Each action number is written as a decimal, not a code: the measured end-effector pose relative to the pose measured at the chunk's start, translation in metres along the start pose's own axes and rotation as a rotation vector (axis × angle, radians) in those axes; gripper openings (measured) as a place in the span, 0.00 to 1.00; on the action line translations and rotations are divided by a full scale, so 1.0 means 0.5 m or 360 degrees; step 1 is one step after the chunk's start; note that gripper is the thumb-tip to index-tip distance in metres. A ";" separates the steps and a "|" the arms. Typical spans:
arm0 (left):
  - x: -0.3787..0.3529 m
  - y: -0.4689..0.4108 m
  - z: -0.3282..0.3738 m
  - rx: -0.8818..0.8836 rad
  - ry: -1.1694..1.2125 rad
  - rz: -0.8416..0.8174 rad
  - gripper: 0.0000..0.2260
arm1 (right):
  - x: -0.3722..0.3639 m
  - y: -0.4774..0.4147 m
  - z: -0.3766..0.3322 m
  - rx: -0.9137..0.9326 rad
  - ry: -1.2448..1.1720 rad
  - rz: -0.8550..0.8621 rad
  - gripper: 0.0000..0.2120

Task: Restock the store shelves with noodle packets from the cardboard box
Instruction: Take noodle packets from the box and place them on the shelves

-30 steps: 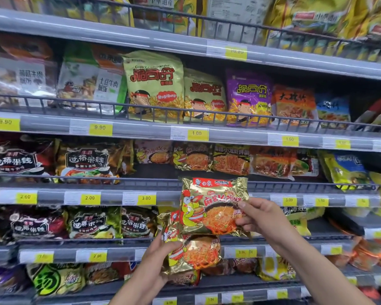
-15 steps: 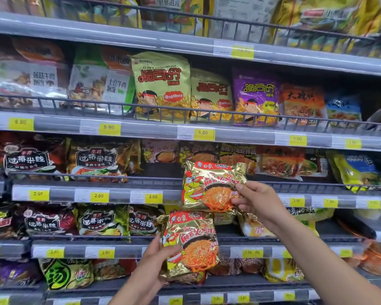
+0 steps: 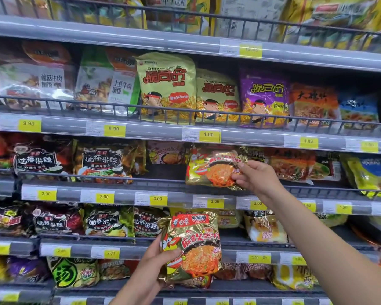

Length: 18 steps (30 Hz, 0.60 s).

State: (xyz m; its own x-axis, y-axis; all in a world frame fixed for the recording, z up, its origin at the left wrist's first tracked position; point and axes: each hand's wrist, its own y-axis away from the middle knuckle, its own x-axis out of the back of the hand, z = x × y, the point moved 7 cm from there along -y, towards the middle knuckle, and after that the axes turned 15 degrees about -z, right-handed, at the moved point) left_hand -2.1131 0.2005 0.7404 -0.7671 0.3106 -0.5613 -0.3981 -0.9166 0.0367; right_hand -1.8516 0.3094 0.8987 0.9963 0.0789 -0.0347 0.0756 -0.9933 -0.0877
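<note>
My right hand (image 3: 254, 178) pinches the right edge of a gold noodle packet (image 3: 211, 170) with an orange noodle picture. The packet is tilted back over the wire rail of the middle shelf (image 3: 176, 198), in front of similar packets. My left hand (image 3: 157, 263) grips a small stack of the same gold packets (image 3: 194, 245), lower down in front of the shelf below, thumb across the front one. The cardboard box is out of view.
Shelves above and below hold rows of packets behind wire rails: green and purple snack bags (image 3: 166, 89) on the upper shelf, dark rice-noodle bags (image 3: 101, 161) left of the gap. Yellow price tags (image 3: 209, 134) run along each shelf edge.
My right hand has lifted its packet up and forward from below the rail onto the middle shelf. My left hand kept its stack low, with the view shifting slightly.
</note>
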 end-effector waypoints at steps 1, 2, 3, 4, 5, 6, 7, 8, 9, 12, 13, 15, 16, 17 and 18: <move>-0.001 -0.001 0.000 0.0046 -0.0026 -0.0006 0.37 | 0.000 -0.016 -0.005 -0.0015 -0.0040 0.0002 0.26; -0.002 -0.002 -0.002 0.0075 -0.0061 0.0005 0.38 | 0.000 -0.035 -0.011 -0.0032 -0.0070 0.0019 0.27; 0.000 0.000 -0.002 0.0076 -0.0086 0.0038 0.37 | 0.002 -0.053 -0.018 -0.0051 -0.0077 0.0056 0.27; -0.002 0.001 -0.002 0.0079 -0.0081 0.0041 0.35 | 0.005 -0.074 -0.022 -0.0081 -0.0067 0.0094 0.24; -0.005 0.004 -0.001 0.0103 -0.0054 0.0063 0.36 | 0.004 -0.092 -0.025 -0.0121 -0.0042 0.0117 0.21; -0.008 0.003 0.001 0.0103 -0.0046 0.0067 0.39 | 0.000 -0.111 -0.022 -0.0180 -0.0020 0.0110 0.17; -0.009 0.000 0.003 0.0093 -0.0037 0.0087 0.43 | -0.004 -0.124 -0.017 -0.0236 0.0012 0.0091 0.13; -0.017 -0.002 0.004 0.0109 -0.0004 0.0072 0.44 | -0.009 -0.137 -0.010 -0.0288 0.0082 0.0049 0.12; -0.027 0.000 0.008 0.0109 -0.0011 0.0040 0.39 | -0.007 -0.150 -0.003 -0.0314 0.0214 0.0022 0.14; -0.045 -0.004 0.021 0.0083 -0.0045 -0.0019 0.14 | 0.010 -0.174 0.009 -0.0303 0.0498 0.0009 0.16; -0.059 -0.004 0.027 0.0094 -0.0035 -0.0049 0.14 | 0.017 -0.174 0.012 -0.0324 0.0544 0.0003 0.16; -0.064 -0.010 0.032 0.0084 -0.0077 -0.0024 0.14 | 0.025 -0.169 0.014 -0.0354 0.0588 -0.0025 0.16; -0.064 -0.014 0.031 0.0096 -0.0064 -0.0026 0.14 | 0.030 -0.161 0.012 -0.0356 0.0630 -0.0022 0.16; -0.061 -0.020 0.031 0.0098 -0.0028 -0.0014 0.18 | 0.034 -0.143 0.001 -0.0338 0.0767 0.0009 0.15; -0.059 -0.026 0.031 0.0093 0.0000 0.0003 0.25 | 0.038 -0.119 -0.015 -0.0290 0.0997 0.0065 0.14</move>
State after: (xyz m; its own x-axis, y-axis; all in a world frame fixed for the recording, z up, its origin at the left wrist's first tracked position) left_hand -2.0933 0.2071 0.7693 -0.7678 0.3088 -0.5613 -0.4251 -0.9010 0.0859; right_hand -1.8369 0.3693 0.9106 0.8297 0.0313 0.5573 -0.0117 -0.9972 0.0735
